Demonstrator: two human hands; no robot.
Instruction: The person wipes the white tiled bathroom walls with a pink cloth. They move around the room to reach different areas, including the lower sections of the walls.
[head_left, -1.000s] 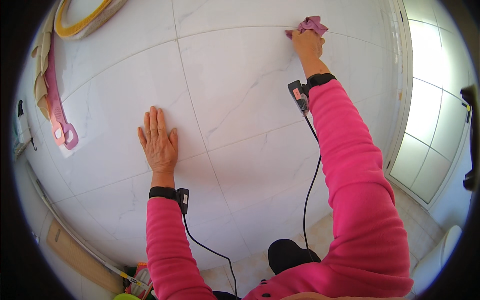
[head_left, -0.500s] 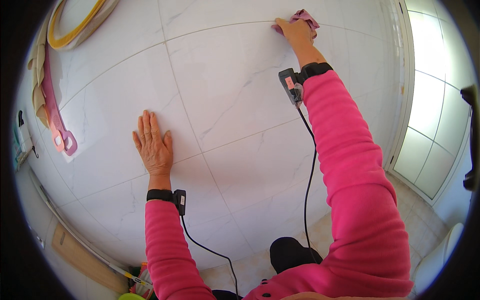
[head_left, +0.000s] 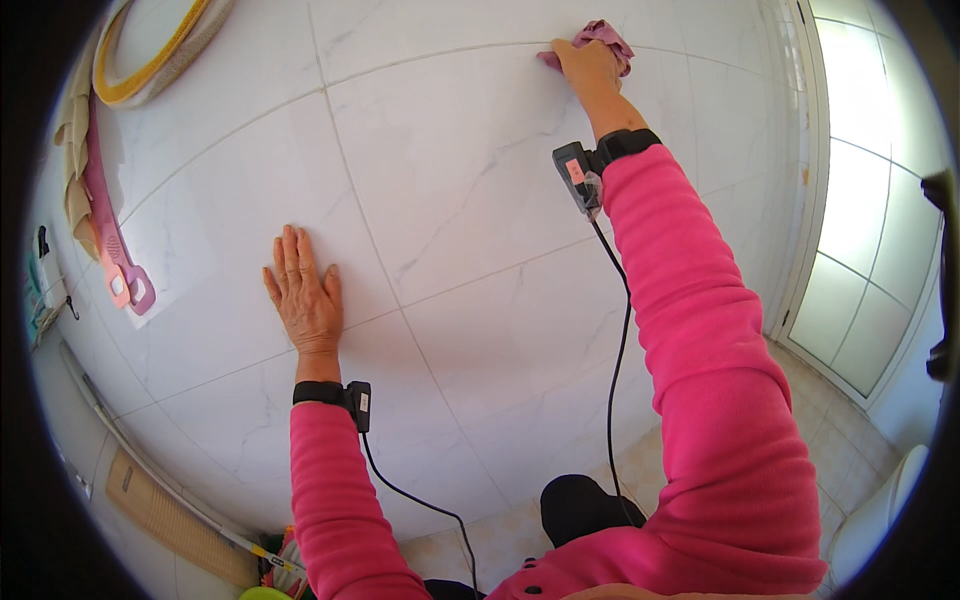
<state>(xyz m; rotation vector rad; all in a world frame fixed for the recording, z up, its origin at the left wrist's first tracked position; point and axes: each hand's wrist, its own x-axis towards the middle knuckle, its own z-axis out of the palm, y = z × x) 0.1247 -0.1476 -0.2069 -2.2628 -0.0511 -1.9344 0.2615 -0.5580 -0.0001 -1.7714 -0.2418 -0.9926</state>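
Pale, grey-veined tiles cover the wall [head_left: 470, 190] in front of me. My left hand [head_left: 306, 300] lies flat against it, fingers stretched upward and thumb apart, holding nothing. Higher up and to the right, my right hand [head_left: 590, 75] grips a crumpled mauve cloth [head_left: 605, 42] and presses it to the tiles close to a horizontal grout line. Part of the cloth sticks out on either side of the fingers; the rest is hidden under the hand. Each wrist wears a black strap with a small boxy device, and a black cable runs down from each.
At upper left hang a yellow-edged ring [head_left: 150, 85] and pink and purple long-handled straps [head_left: 122, 270]. A frosted-pane door [head_left: 850, 210] stands at right. A pole [head_left: 170, 475] and a ribbed wooden board [head_left: 165, 515] lean at lower left; a white rounded object [head_left: 880, 515] is at lower right.
My right hand and the cloth have shifted very slightly left. My left hand stays flat on the wall in almost the same place, and the view has tilted a little.
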